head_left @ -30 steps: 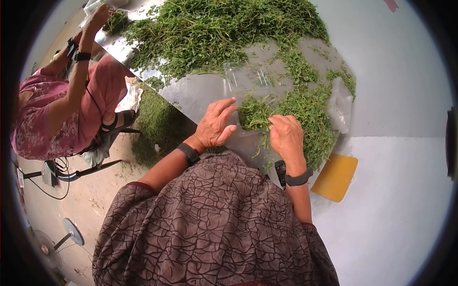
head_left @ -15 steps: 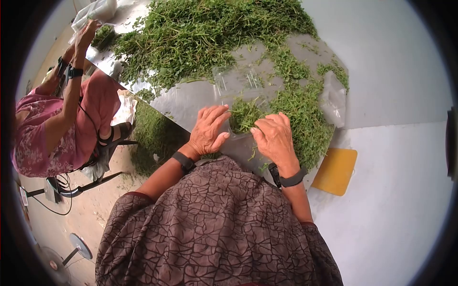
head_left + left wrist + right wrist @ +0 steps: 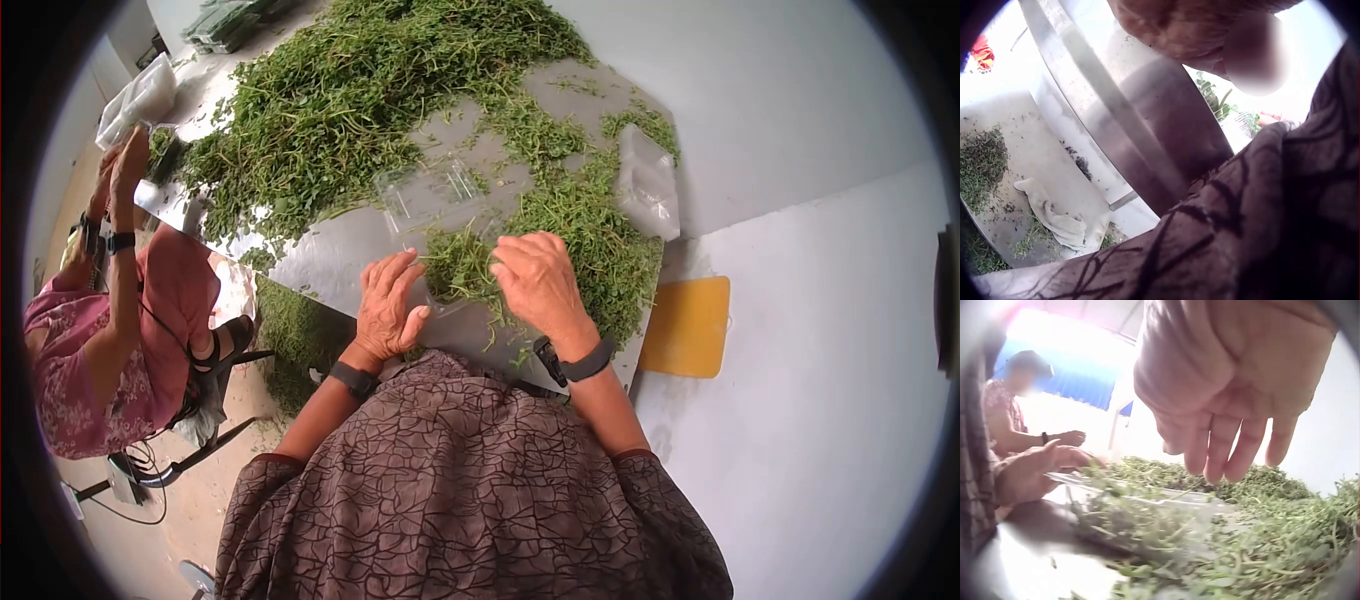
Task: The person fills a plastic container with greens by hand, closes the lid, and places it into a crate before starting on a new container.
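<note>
A clear plastic clamshell box with leafy green stems (image 3: 458, 262) in it lies at the table's near edge, its clear lid (image 3: 425, 195) folded back behind. My left hand (image 3: 388, 308) is at the box's left side, fingers spread and thumb apart, holding nothing. Over the right side of the box is my right hand (image 3: 537, 285), palm down. In the right wrist view its fingers (image 3: 1216, 447) hang loosely straight above the greens, with nothing visible between them. The left wrist view catches only the underside of the left hand (image 3: 1179, 31).
A big heap of greens (image 3: 340, 130) covers the back of the metal table (image 3: 325, 262). Loose greens (image 3: 585, 235) and an upturned clear container (image 3: 648, 185) lie at right, beside a yellow board (image 3: 685, 327). Another person (image 3: 95, 345) sits at left near stacked clear containers (image 3: 138, 100).
The head view has turned, so the table and greens slide left and down in it, and dark green boxes appear at the back. Both hands stay beside the clear box.
</note>
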Motion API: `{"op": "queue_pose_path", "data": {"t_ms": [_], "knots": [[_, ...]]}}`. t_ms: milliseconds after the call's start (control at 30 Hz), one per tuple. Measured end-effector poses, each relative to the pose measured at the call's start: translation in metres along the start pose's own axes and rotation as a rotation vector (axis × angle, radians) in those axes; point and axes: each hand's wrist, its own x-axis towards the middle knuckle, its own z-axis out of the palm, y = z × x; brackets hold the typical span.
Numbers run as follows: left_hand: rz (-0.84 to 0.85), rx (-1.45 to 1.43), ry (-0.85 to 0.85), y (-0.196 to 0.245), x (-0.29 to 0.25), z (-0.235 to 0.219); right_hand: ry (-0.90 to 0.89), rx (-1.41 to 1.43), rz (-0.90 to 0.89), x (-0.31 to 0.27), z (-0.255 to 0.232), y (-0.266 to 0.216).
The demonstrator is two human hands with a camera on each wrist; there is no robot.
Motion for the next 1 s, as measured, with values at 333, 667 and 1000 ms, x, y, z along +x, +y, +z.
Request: {"op": "queue_pose_path", "data": {"t_ms": [333, 667, 1000], "knots": [[-0.012, 0.028, 0.019, 0.002, 0.000, 0.000, 0.079, -0.520, 0.502, -0.007, -0.036, 0.086], [-0.017, 0.031, 0.021, 0.000, -0.001, 0.002, 0.181, -0.413, 0.690, -0.028, -0.046, 0.106], [-0.028, 0.019, 0.006, 0.001, -0.001, 0.001, 0.378, 0.505, 0.759, -0.018, -0.104, 0.054]]}}
